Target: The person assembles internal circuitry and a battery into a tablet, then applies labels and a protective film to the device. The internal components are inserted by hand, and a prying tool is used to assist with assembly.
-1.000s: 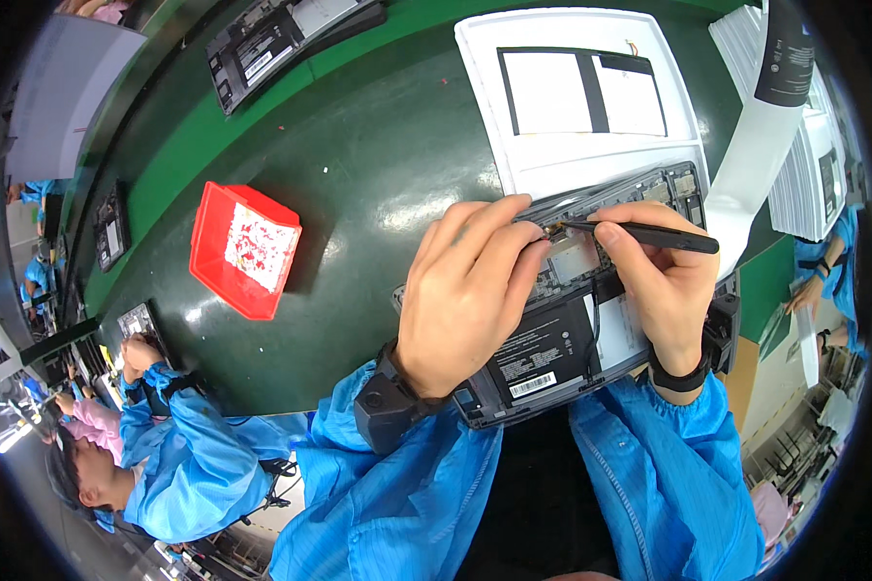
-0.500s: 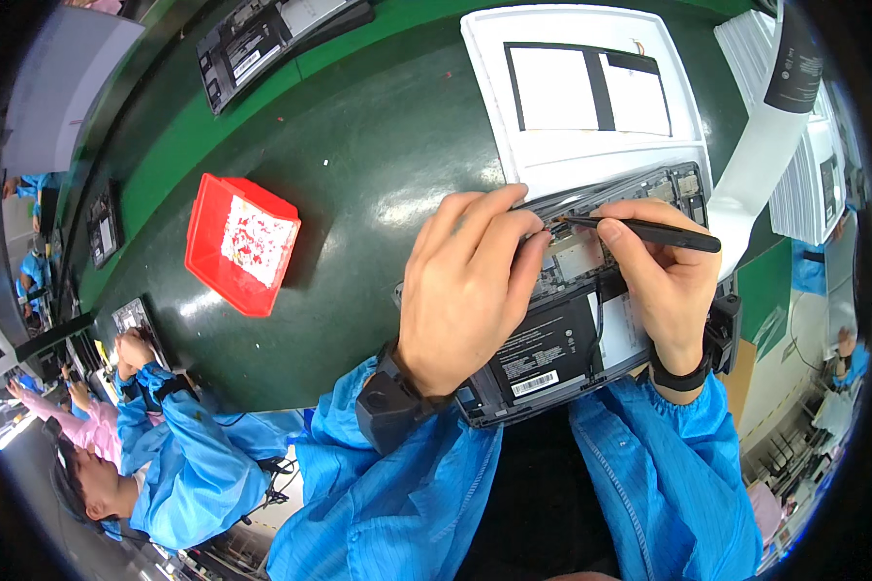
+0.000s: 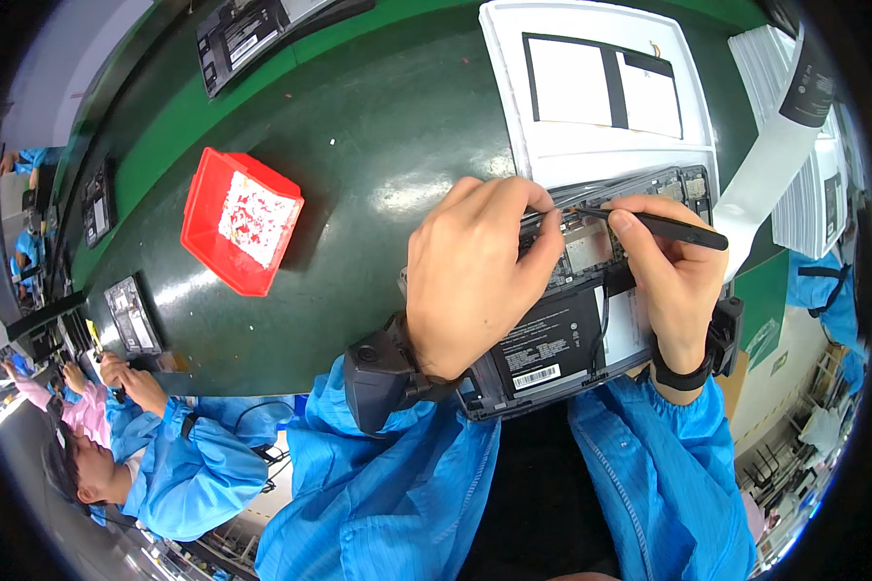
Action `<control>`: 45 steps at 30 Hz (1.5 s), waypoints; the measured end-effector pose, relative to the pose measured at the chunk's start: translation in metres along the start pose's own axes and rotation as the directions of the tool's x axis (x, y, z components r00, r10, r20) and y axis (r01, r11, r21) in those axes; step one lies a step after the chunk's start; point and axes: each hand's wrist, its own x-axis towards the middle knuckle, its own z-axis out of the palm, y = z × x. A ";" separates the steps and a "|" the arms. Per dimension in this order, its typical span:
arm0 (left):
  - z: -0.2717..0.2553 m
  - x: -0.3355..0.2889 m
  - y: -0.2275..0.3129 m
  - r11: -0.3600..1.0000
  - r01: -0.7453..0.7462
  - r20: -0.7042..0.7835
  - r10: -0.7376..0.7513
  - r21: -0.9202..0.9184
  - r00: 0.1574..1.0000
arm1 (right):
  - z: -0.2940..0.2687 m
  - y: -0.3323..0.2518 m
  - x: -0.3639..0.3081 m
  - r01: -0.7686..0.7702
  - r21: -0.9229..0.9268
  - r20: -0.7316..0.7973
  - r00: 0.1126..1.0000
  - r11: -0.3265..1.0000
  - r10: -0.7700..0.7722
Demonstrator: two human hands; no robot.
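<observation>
An opened laptop base [image 3: 693, 184] lies in front of me at the table's near edge. It has bare circuit boards at the far side and a black labelled battery [image 3: 552, 334] at the near side. My right hand [image 3: 670, 281] grips a pair of black tweezers [image 3: 676, 229], their tips pointing left over the circuit board. My left hand [image 3: 480, 276] rests over the base's left part, thumb and forefinger brought together beside the tweezer tips. Whatever lies between those fingertips is too small to make out. A black cable runs beside the battery.
A white foam tray [image 3: 509, 87] with a battery pack stands behind the base. White trays [image 3: 799, 203] are stacked at right, near a hanging white strip [image 3: 761, 174]. A red bin [image 3: 199, 228] with white scraps stands left. A co-worker [image 3: 179, 455] in blue sits at far left.
The left thumb and forefinger have closed together near the tweezer tips; they were apart before. The view has shifted slightly. The co-worker's hands have drawn back from their device.
</observation>
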 end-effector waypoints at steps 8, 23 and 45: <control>0.002 -0.008 -0.008 0.914 -0.376 -0.016 0.383 0.153 0.924 | -0.001 0.000 0.001 -0.002 -0.032 -0.018 1.000 0.999 0.002; -0.001 -0.017 -0.007 0.801 -0.459 0.108 0.455 0.385 0.884 | -0.001 0.005 0.002 0.116 -0.098 0.027 0.993 0.988 -0.114; 0.006 -0.017 -0.018 0.833 -0.454 0.041 0.466 0.315 0.884 | 0.000 0.002 0.009 0.266 -0.227 0.176 0.957 0.937 -0.230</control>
